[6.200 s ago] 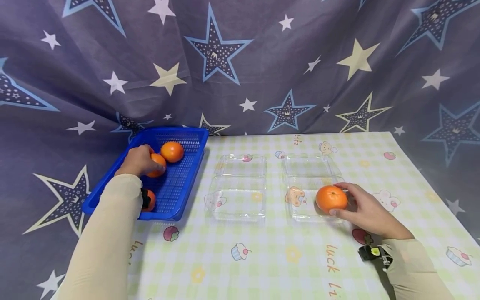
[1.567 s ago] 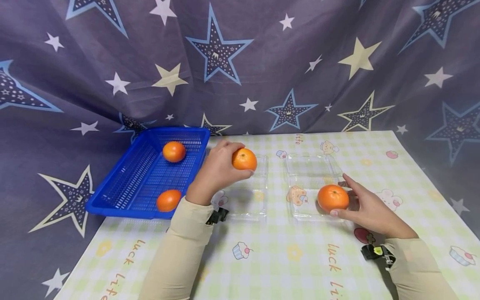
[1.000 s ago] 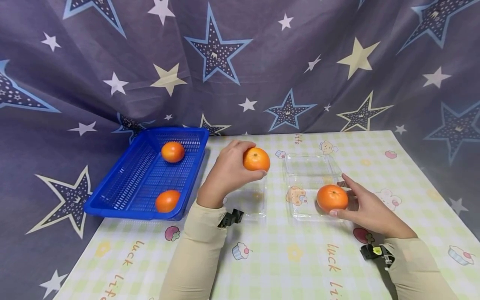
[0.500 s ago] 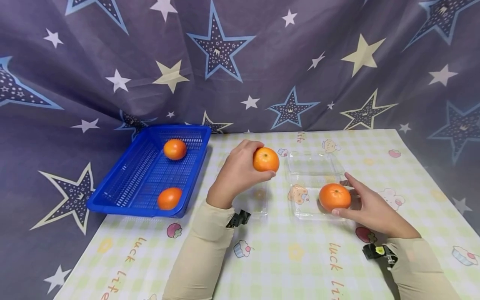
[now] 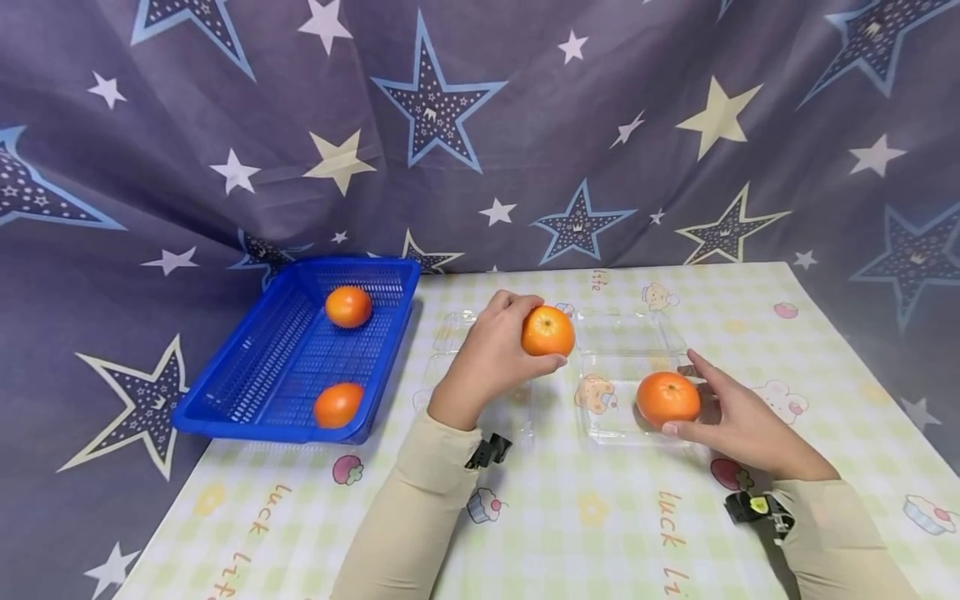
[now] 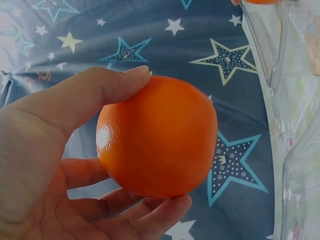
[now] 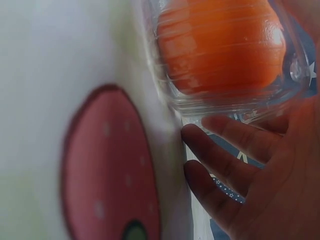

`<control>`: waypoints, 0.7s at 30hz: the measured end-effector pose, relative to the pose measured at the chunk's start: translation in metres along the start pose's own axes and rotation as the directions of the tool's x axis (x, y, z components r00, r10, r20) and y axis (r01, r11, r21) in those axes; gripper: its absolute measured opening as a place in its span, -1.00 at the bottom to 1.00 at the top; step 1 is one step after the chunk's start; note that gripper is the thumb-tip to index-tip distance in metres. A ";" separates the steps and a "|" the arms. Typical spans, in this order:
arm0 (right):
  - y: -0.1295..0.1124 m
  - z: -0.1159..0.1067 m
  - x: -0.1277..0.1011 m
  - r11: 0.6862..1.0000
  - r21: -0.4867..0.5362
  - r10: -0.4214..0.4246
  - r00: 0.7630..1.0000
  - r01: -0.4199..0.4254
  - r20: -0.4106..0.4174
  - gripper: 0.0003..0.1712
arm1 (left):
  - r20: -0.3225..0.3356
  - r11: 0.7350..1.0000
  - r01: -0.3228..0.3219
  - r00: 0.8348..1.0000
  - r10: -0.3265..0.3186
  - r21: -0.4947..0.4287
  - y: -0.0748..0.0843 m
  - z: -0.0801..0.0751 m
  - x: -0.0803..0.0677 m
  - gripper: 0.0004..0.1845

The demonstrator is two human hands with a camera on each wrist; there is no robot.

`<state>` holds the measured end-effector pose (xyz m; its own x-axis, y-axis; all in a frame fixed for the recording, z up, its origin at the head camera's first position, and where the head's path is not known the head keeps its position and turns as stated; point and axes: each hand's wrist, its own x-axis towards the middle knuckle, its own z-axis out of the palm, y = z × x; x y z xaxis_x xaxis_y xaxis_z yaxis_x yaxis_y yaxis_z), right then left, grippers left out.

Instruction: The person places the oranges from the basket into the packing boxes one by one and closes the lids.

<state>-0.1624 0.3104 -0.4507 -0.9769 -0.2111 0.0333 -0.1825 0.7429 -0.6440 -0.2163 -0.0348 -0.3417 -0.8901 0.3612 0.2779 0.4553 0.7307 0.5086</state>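
My left hand (image 5: 491, 354) grips an orange (image 5: 547, 331) in the air, between the two clear plastic containers; thumb and fingers wrap it in the left wrist view (image 6: 157, 137). A second orange (image 5: 667, 398) lies in the right clear container (image 5: 600, 421). My right hand (image 5: 731, 417) rests against that container's right side, fingers extended beside it, thumb near its front edge. In the right wrist view the orange (image 7: 220, 45) shows through the clear wall (image 7: 165, 95), with relaxed fingers (image 7: 225, 145) just under it.
The left clear container (image 5: 450, 333) lies partly under my left forearm. A blue basket (image 5: 255, 392) at the table's left holds two oranges (image 5: 348, 306) (image 5: 337, 405). A star-printed curtain hangs behind; checked cloth covers the table.
My left hand lifted an orange out of the blue basket and carried it rightward, now near the right container. The right hand and its orange have stayed put.
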 end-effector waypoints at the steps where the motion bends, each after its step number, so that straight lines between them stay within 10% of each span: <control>1: 0.000 0.000 0.000 1.000 0.000 -0.002 1.000 0.002 -0.001 0.45 | 0.003 1.000 -0.003 1.000 0.003 0.001 0.000 0.001 0.000 -0.18; 21: -0.001 0.001 0.000 1.000 -0.011 -0.010 1.000 0.010 -0.005 0.45 | -0.008 0.989 -0.085 0.996 0.086 0.124 0.011 0.026 0.000 -0.23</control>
<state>-0.1626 0.3089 -0.4509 -0.9755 -0.2153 0.0441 -0.1938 0.7479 -0.6349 -0.2117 -0.0123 -0.3574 -0.8473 0.4181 0.3277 0.5231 0.7639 0.3780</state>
